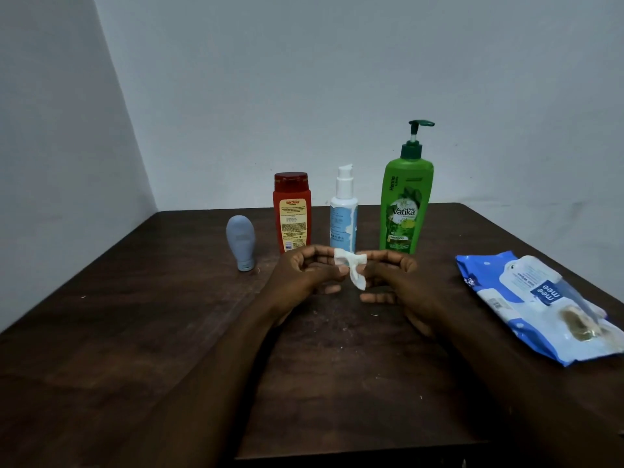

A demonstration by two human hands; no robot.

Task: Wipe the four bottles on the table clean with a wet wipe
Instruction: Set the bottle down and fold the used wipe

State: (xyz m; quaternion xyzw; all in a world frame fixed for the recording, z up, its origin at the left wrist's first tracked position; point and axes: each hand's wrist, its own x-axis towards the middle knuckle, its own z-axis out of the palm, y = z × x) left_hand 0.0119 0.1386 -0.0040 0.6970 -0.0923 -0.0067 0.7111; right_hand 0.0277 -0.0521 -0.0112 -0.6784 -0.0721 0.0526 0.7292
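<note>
Left hand [305,270] and right hand [391,273] jointly pinching small wet wipe [351,270], near four upright bottles [292,214] (apparently none touched); wiping judged wholly outstanding.

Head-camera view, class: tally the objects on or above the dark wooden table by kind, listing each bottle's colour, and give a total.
Bottles: 4 (small grey-blue plastic bottle, red plastic bottle, white-and-blue pump bottle, tall green pump bottle)
Wet wipes: 1 (crumpled white wet wipe, pinched by left hand and right hand)
Wipe packs: 1 (blue-and-white soft wipe pack)
Total: 6
</note>
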